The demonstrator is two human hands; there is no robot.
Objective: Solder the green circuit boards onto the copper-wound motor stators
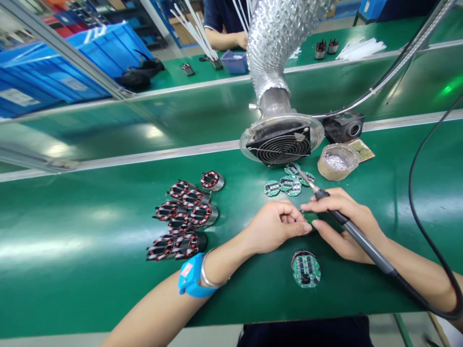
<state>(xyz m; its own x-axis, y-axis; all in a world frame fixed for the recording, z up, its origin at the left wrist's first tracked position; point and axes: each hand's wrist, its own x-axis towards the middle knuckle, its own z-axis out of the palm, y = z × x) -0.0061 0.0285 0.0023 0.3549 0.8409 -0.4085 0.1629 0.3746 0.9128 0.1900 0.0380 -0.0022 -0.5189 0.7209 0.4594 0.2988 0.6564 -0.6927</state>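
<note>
My left hand [277,225] is closed, thumb and fingers pinching the edge of a small green circuit board [308,218] that is mostly hidden between my hands. My right hand [352,224] has a soldering iron [361,242] lying across it, its tip pointing up and left over the loose boards. The right thumb and fingertip are at the held board's other side. Just beyond my hands lie several round green circuit boards [287,183], some overlapping. Nearer to me, a round board [306,271] sits on a motor stator, whose coils show only at the back edge.
Several wire-wound motor stators [185,212] stand in a group on the left. A fume extractor [282,144] hangs beyond the boards. Right of it are a round pot [336,163], a soldering-iron stand [345,127] and a cable [412,193]. Another person's hand [241,40] is across the bench.
</note>
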